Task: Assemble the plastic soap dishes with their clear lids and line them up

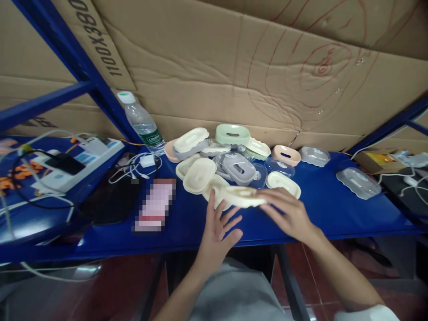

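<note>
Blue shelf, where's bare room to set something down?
The blue shelf is bare between the right hand and the clear tray, and along its front edge. Crowded: the soap-dish pile mid-shelf; cables and power strip at left.

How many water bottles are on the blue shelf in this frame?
1. A single clear water bottle with a white cap stands at the back left of the blue shelf, against the cardboard, left of the pile of soap dishes. None others show.
</note>
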`<state>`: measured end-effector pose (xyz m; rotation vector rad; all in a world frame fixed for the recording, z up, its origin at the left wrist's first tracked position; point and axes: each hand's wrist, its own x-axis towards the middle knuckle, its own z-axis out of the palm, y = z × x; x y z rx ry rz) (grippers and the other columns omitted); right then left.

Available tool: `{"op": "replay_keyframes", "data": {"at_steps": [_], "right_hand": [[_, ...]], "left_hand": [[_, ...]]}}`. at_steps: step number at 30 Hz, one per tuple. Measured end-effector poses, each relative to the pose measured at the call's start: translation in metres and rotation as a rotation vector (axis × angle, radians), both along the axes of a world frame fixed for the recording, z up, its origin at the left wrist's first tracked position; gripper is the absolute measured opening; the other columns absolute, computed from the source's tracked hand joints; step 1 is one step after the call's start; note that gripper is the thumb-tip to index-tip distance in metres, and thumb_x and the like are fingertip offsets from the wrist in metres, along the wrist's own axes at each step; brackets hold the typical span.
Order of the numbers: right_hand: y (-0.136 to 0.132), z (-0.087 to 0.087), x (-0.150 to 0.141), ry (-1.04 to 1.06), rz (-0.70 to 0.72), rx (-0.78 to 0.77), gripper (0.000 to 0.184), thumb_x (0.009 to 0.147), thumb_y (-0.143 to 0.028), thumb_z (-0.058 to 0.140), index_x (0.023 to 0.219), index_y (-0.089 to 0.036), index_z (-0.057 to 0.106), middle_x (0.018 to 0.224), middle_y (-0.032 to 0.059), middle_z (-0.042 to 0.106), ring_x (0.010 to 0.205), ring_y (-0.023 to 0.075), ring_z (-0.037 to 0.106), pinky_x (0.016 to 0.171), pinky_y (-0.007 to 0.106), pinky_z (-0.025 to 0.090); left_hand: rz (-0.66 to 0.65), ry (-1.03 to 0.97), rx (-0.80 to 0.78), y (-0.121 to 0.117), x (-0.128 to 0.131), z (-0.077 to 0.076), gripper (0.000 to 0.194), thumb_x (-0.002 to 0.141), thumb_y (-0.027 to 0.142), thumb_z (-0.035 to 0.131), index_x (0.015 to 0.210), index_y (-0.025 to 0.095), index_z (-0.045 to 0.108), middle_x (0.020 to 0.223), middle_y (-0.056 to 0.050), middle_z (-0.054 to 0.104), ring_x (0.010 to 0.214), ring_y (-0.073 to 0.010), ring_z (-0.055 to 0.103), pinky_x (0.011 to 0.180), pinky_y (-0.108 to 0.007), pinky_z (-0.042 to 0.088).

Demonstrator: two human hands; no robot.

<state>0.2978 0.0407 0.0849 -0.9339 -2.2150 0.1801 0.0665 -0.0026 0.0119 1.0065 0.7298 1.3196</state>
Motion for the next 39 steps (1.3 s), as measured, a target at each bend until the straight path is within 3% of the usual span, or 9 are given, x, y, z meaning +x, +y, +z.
{"op": "replay_keyframes", "data": {"at_steps": [6,13,18,22,26,30,33,37,39], "right_hand": [[0.087,-0.014,0.077,-0.013,-0.527,0.21,0.032,0.105,-0.047,0.061,0.119,-0.023,0.077,0.12,0.0108,0.079,0.115,0.0323,0.072,0.106,0.052,0.053],[0.163,-0.037,0.157,-0.17,-0.626,0.079,0.054,0.103,-0.052,0.057,0.141,-0.015,0.064,0.14,0.0215,0.069,0.129,0.0337,0.063,0.11,0.049,0.047],[0.166,-0.046,0.222,-0.21,-0.885,-0.005,0.053,0.097,-0.053,0.064,0.127,-0.01,0.069,0.133,0.0346,0.066,0.12,0.0377,0.06,0.099,0.056,0.041],[0.149,-0.059,0.251,-0.253,-0.966,-0.051,0.053,0.079,-0.06,0.084,0.112,-0.019,0.077,0.125,0.0292,0.067,0.116,0.0386,0.056,0.1,0.062,0.033],[0.125,-0.066,0.263,-0.236,-0.948,-0.101,0.071,0.068,-0.06,0.092,0.127,-0.025,0.076,0.129,0.0249,0.064,0.119,0.0395,0.057,0.099,0.057,0.039],[0.094,-0.048,0.239,-0.064,-0.952,0.125,0.064,0.081,-0.068,0.08,0.127,-0.022,0.077,0.118,0.0228,0.071,0.116,0.0388,0.064,0.1,0.052,0.049],[0.059,-0.024,0.175,0.043,-0.833,0.301,0.056,0.088,-0.065,0.077,0.126,-0.025,0.078,0.118,0.0192,0.074,0.118,0.0392,0.065,0.104,0.054,0.051],[-0.003,-0.002,0.057,0.142,-0.415,0.079,0.053,0.093,-0.054,0.077,0.143,-0.04,0.069,0.133,0.0118,0.068,0.124,0.0373,0.065,0.103,0.056,0.055],[-0.024,0.001,0.011,0.127,-0.182,-0.052,0.055,0.093,-0.055,0.076,0.146,-0.043,0.066,0.135,0.0106,0.067,0.125,0.037,0.065,0.103,0.056,0.057]], "left_hand": [[0.304,0.482,0.323,-0.009,-0.011,-0.008,0.058,0.1,0.022,0.068,0.154,0.037,0.05,0.15,-0.011,0.058,0.125,-0.0263,0.069,0.101,-0.044,0.064],[0.307,0.801,0.614,-0.002,-0.025,-0.01,0.042,0.098,0.011,0.065,0.135,0.029,0.068,0.138,-0.012,0.067,0.117,-0.0237,0.073,0.1,-0.039,0.063],[0.386,0.777,0.633,0.002,-0.023,-0.017,0.035,0.098,0.007,0.063,0.125,0.027,0.072,0.124,-0.01,0.073,0.11,-0.022,0.076,0.095,-0.036,0.064],[0.359,0.77,0.625,0.004,-0.022,-0.019,0.03,0.098,0.009,0.063,0.119,0.027,0.075,0.118,-0.009,0.076,0.103,-0.0216,0.077,0.091,-0.035,0.065],[0.307,0.694,0.581,0.004,-0.026,-0.013,0.026,0.099,0.011,0.062,0.114,0.025,0.077,0.111,-0.008,0.078,0.103,-0.0217,0.076,0.093,-0.036,0.063],[0.149,0.507,0.342,-0.007,-0.024,0.007,0.022,0.101,0.018,0.064,0.118,0.025,0.075,0.109,-0.008,0.077,0.097,-0.0206,0.075,0.088,-0.035,0.064],[-0.052,0.212,0.079,-0.015,-0.009,0.022,0.043,0.101,0.03,0.07,0.142,0.033,0.061,0.132,-0.012,0.072,0.108,-0.0245,0.075,0.088,-0.038,0.066],[-0.142,-0.04,-0.012,-0.011,0.021,0.029,0.111,0.08,0.043,0.094,0.165,0.046,0.023,0.174,-0.014,0.035,0.147,-0.0387,0.055,0.107,-0.055,0.06],[-0.076,-0.087,0.008,-0.006,0.03,0.025,0.122,0.073,0.05,0.097,0.165,0.043,0.017,0.171,-0.015,0.039,0.15,-0.039,0.053,0.116,-0.058,0.053]]}}
